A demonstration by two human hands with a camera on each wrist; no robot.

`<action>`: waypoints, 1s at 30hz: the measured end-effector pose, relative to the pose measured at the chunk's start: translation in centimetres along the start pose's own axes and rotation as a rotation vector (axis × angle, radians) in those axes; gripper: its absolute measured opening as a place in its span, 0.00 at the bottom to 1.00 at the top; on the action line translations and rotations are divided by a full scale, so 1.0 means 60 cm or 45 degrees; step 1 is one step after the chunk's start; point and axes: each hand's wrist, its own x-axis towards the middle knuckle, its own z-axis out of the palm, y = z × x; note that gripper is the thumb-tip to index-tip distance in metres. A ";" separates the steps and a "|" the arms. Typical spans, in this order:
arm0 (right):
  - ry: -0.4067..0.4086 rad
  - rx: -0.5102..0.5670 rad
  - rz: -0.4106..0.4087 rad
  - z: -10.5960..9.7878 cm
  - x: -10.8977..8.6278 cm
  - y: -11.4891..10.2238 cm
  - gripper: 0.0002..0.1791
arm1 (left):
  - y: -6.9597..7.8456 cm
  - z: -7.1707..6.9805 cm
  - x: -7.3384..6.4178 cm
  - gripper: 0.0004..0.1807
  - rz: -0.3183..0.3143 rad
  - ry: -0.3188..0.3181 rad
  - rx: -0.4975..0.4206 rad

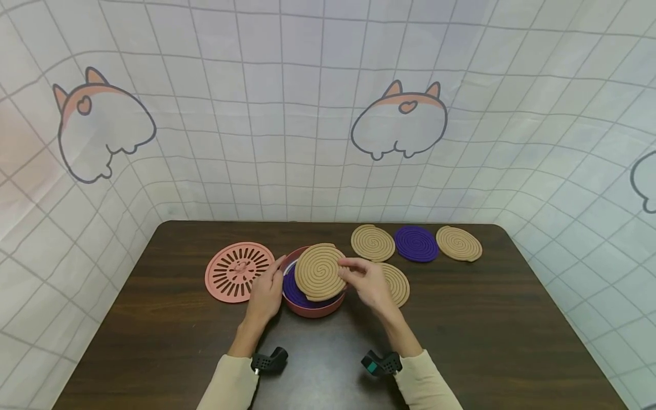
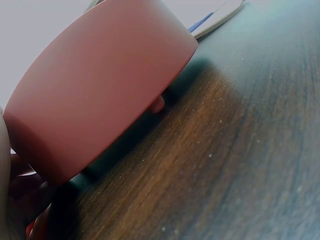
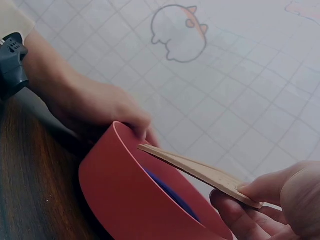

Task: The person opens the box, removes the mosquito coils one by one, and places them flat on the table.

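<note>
I count four tan mosquito-coil discs, two visible purple mosquito-coil discs, one round red container, one slotted pink lid, two wrist cameras, one table.

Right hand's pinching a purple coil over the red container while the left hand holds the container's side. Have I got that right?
Only the colour is wrong: the head view shows the right hand pinching a tan coil, not a purple one, over the red container, while the left hand holds the container's side.
</note>
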 end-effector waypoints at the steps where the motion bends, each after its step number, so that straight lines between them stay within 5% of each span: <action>1: 0.000 0.005 -0.005 -0.002 0.000 0.001 0.15 | -0.001 0.000 0.000 0.23 0.002 0.003 0.000; 11: 0.050 0.100 0.029 -0.028 -0.008 -0.008 0.16 | 0.001 -0.001 0.001 0.23 0.047 0.023 -0.005; 30: 0.172 0.034 0.091 -0.072 -0.019 -0.007 0.16 | -0.003 0.001 0.001 0.23 0.040 0.029 -0.013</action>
